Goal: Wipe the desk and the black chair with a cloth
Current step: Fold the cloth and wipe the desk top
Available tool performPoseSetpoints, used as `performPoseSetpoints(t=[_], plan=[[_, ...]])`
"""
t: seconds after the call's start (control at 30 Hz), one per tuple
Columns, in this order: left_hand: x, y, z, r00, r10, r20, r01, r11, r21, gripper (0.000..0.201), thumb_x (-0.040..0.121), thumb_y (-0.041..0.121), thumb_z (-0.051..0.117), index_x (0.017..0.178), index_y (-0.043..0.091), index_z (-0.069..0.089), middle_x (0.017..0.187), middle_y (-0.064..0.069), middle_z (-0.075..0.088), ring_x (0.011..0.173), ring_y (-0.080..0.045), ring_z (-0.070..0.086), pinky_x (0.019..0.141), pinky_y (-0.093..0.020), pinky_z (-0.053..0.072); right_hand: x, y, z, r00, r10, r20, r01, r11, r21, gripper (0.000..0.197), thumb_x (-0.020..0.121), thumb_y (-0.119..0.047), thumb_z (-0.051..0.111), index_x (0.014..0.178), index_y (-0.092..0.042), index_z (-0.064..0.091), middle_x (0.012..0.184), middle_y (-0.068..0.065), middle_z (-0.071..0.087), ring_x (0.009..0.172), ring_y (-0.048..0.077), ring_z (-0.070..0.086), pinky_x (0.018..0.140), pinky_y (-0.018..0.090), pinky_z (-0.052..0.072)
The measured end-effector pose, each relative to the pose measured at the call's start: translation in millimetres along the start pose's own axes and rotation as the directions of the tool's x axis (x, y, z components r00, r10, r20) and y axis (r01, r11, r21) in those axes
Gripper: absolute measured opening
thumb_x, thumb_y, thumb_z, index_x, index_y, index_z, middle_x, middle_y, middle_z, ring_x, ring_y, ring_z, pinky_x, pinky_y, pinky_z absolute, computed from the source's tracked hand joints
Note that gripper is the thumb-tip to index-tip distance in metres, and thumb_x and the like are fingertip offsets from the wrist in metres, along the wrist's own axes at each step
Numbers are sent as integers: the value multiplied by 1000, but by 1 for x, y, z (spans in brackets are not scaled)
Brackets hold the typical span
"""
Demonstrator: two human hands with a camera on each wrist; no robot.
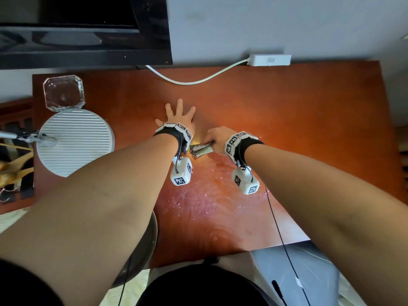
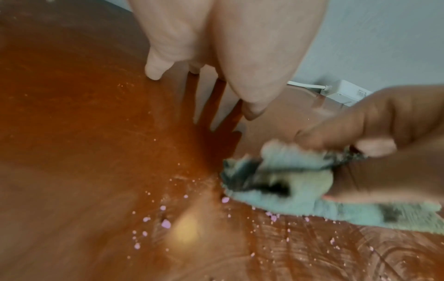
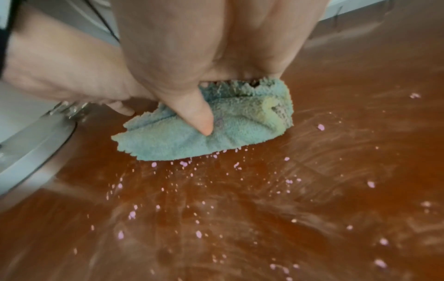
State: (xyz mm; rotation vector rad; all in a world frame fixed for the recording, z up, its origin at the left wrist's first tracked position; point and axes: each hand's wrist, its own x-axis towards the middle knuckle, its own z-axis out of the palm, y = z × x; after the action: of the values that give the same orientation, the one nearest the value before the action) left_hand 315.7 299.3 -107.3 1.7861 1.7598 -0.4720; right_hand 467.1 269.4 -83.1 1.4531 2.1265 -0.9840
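Note:
A reddish-brown wooden desk fills the head view, strewn with small pink crumbs near its middle. My right hand grips a folded pale green cloth, thumb pressed on top, and holds it down on the wood just behind the crumbs. The cloth pokes out to the left of that hand, with dark smudges on it. My left hand lies flat on the desk with fingers spread, just left of the cloth. A black chair seat shows at the bottom edge.
A round white ribbed lamp base stands at the desk's left, with a clear glass ashtray behind it. A white power adapter and its cable lie along the back edge. A black monitor sits at back left.

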Motion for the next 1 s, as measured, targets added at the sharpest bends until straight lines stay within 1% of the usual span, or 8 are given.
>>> performPoseSetpoints(t=[0.1, 0.27, 0.43, 0.53, 0.63, 0.7, 0.8, 1.0], plan=[[-5, 3, -6, 996, 64, -67, -64, 998, -3, 47, 101, 33, 43, 147, 34, 33, 163, 0, 7, 147, -35, 6, 106, -61, 31, -5, 5, -6, 987, 86, -135, -66, 987, 148, 31, 85, -5, 48, 100, -20, 72, 100, -2, 66, 91, 24, 61, 80, 38, 54], [-8, 20, -10, 973, 161, -166, -163, 987, 3, 46, 97, 33, 48, 142, 28, 42, 153, -1, 29, 137, -28, 28, 98, -53, 41, -24, 36, -12, 878, 392, -275, -201, 822, 533, 37, 85, -7, 47, 99, -33, 70, 86, -4, 69, 76, 21, 67, 66, 38, 60], [-8, 55, -9, 965, 233, -123, -233, 972, 16, 49, 96, 32, 49, 144, 31, 39, 156, 0, 25, 140, -27, 24, 99, -56, 41, -54, 83, -10, 741, 590, -320, -288, 710, 642, 26, 86, -17, 51, 93, -34, 70, 80, -4, 68, 72, 21, 66, 65, 36, 60], [-5, 73, -5, 968, 242, -71, -239, 970, 43, 53, 96, 33, 48, 146, 37, 31, 160, 1, 13, 146, -30, 11, 101, -61, 37, -71, 107, -8, 631, 694, -347, -316, 638, 702, 41, 85, -8, 46, 109, -32, 68, 91, -6, 65, 80, 18, 63, 70, 28, 55], [-3, 85, 0, 975, 222, 6, -222, 973, 61, 56, 98, 31, 43, 148, 46, 20, 163, 7, -2, 149, -32, -4, 106, -70, 25, -86, 131, -3, 522, 784, -336, -338, 551, 763, 47, 83, -3, 45, 116, -30, 66, 104, -5, 64, 90, 18, 63, 84, 29, 55], [-2, 89, 4, 977, 208, 55, -212, 975, 72, 57, 99, 27, 39, 148, 49, 18, 163, 10, -9, 150, -33, -11, 106, -74, 18, -91, 143, 2, 477, 824, -307, -401, 515, 758, 47, 83, -5, 47, 118, -32, 64, 113, 0, 64, 92, 22, 64, 82, 31, 56], [-2, 92, 6, 977, 188, 99, -196, 978, 73, 57, 101, 27, 35, 149, 49, 16, 163, 11, -16, 149, -32, -18, 107, -76, 12, -95, 153, 8, 524, 830, -190, -491, 477, 729, 56, 83, 0, 50, 125, -35, 59, 118, 0, 63, 94, 24, 65, 82, 36, 57], [-3, 93, 6, 978, 172, 116, -182, 979, 86, 57, 101, 28, 33, 149, 49, 13, 162, 10, -18, 149, -33, -19, 107, -76, 13, -82, 141, 2, 708, 675, -206, -524, 699, 488, 49, 88, -9, 53, 121, -44, 61, 109, -4, 68, 82, 21, 63, 67, 25, 52]])
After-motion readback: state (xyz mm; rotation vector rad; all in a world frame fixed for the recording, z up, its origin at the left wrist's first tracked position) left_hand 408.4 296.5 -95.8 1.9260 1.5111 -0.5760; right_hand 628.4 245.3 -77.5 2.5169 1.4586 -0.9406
